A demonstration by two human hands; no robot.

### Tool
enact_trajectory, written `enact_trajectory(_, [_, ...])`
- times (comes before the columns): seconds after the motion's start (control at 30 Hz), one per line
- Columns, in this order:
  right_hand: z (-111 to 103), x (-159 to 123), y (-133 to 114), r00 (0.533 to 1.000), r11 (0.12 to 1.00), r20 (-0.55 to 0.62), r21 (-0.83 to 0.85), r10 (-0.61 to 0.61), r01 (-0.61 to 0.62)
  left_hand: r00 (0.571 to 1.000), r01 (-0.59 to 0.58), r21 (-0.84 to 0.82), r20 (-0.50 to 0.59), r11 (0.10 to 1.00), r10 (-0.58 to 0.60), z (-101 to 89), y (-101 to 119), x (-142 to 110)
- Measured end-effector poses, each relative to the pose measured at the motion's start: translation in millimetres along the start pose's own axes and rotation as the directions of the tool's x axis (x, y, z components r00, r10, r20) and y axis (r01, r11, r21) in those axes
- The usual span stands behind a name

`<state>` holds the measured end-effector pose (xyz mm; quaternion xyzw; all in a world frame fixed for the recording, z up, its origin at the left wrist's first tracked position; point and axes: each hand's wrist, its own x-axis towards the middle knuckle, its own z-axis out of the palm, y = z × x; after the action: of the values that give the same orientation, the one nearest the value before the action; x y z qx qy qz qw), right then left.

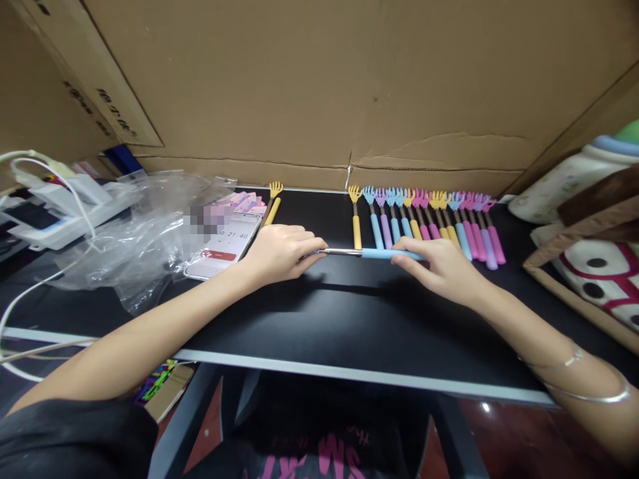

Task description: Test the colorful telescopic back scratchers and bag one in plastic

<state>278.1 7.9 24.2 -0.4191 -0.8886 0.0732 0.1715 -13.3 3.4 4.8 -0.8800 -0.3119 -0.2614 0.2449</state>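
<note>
Blue-handled rod point(382, 253), one, held by two hands: left point(289, 253), right point(435, 265).

phone point(219, 247) w/ 21:40 onscreen, pink "the" on blk cloth point(304, 426), cardboard point(309, 80) chars illeg.

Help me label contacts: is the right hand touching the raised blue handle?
Touching. The head view shows the right hand pinching the blue handle between thumb and fingers.

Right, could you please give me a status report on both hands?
Left hand gripping metal rod. Right hand gripping blue handle. Phone close by left hand.
</note>
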Motion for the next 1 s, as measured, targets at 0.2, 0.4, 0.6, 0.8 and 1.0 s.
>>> enact_trajectory(0.2, [-0.9,1.4,-3.2,0.997,0.992,0.071,0.121,0.018,-0.026,1.0,-0.015,0.03,-0.02,0.999,0.016,-0.6,1.8,-1.0])
enact_trajectory(0.4, [-3.0,4.0,-3.3,0.983,0.948,0.186,0.311,0.004,-0.063,0.998,-0.05,0.066,-0.026,0.997,0.052,-0.2,3.1,-1.6])
enact_trajectory(0.6, [3.7,3.4,6.7,0.921,0.841,0.39,0.494,0.015,-0.223,0.991,-0.109,0.118,-0.06,0.987,0.117,-1.5,3.8,-0.4])
enact_trajectory(0.8, [3.0,4.8,1.9,0.956,0.9,0.29,0.408,0.034,-0.156,0.993,-0.1,0.132,-0.044,0.986,0.106,-0.4,3.6,0.1])
enact_trajectory(1.0, [2.8,3.1,-6.5,0.985,0.952,0.171,0.294,0.039,-0.089,0.997,-0.079,0.086,0.0,0.993,0.079,1.3,-0.4,-1.4])
